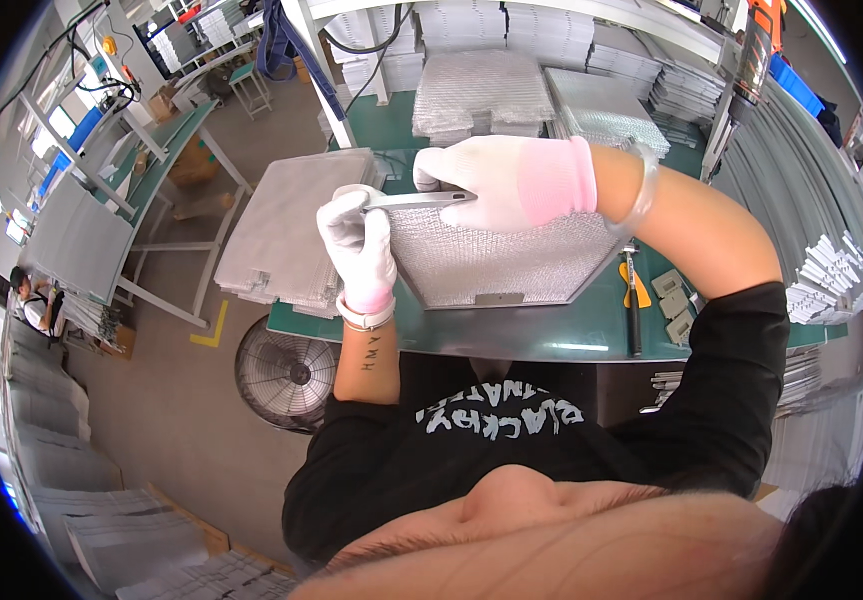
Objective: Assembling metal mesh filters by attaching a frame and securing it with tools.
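A rectangular mesh filter panel [497, 262] with a silvery texture and thin metal edging lies tilted in front of me on the green worktable [422, 335]. Along its far left edge runs a narrow grey metal frame strip [414, 201]. My left hand [364, 250], in a white glove, pinches the strip's left end between thumb and fingers. Gloved in white with a pink cuff, my right hand [502, 182] reaches across the panel's far edge and is closed on the strip's other end. Its palm hides the panel's far right edge.
Left of the panel sits a stack of grey mesh panels [297, 225]. A hammer [633, 300] and small beige blocks [674, 300] lie to the right. Bubble-wrapped stacks [482, 95] stand behind. A power driver [755, 50] hangs at upper right; a floor fan [292, 372] stands below left.
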Demonstrator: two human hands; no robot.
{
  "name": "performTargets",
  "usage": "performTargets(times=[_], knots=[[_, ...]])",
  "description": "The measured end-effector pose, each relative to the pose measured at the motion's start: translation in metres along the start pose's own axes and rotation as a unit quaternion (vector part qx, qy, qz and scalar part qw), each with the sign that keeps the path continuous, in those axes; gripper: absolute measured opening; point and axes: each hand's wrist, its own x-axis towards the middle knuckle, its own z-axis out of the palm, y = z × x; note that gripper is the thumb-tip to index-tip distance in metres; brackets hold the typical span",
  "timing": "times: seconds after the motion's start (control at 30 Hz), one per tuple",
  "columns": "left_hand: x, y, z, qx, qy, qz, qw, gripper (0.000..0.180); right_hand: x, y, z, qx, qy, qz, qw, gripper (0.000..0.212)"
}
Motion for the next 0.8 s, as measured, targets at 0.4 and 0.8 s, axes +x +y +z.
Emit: performTargets(times=[0.4,0.8], knots=[[-0.013,-0.028,-0.013,0.155,-0.006,0.064,0.986,0.038,-0.113,-0.018,-0.007,-0.18,0.388,-0.001,0.904,0.028],[0.063,0.023,0.162,0.215,-0.631,0.329,0.669,0.037,-0.306,0.089,0.248,-0.148,0.159,0.685,0.695,0.037]])
